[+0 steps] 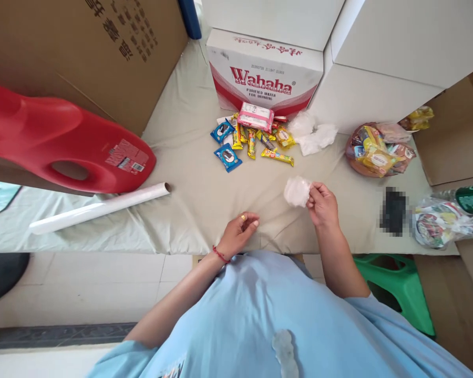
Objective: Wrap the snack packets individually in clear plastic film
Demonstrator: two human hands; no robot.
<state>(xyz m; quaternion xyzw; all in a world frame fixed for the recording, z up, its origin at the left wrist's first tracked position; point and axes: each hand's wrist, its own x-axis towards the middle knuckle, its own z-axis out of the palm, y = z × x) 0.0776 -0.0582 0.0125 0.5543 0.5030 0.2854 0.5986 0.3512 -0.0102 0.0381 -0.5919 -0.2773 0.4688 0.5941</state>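
Observation:
My right hand (324, 206) pinches a crumpled thin white sheet (297, 191) by its right edge, above the cloth-covered table (205, 205). Whether the sheet is tissue or plastic film I cannot tell. Near the table's front edge is my left hand (239, 231), with loosely curved fingers, a gap between thumb and fingers, and nothing visible in it. Beyond both hands lies a pile of small snacks: yellow-wrapped sticks (278, 156), blue packets (227, 157) and a yellow packet (285, 137). A pink and white soft pack (256, 116) rests on top. More crumpled white sheets (317, 139) lie beside them.
A Wahaha carton (264, 73) stands behind the snacks. At left are a red jug (79, 147), a white roll (102, 207) and a large cardboard box (82, 52). A filled snack bowl (351, 161) and a plastic-wrapped bundle (431, 226) are at right. A green stool (408, 299) stands below.

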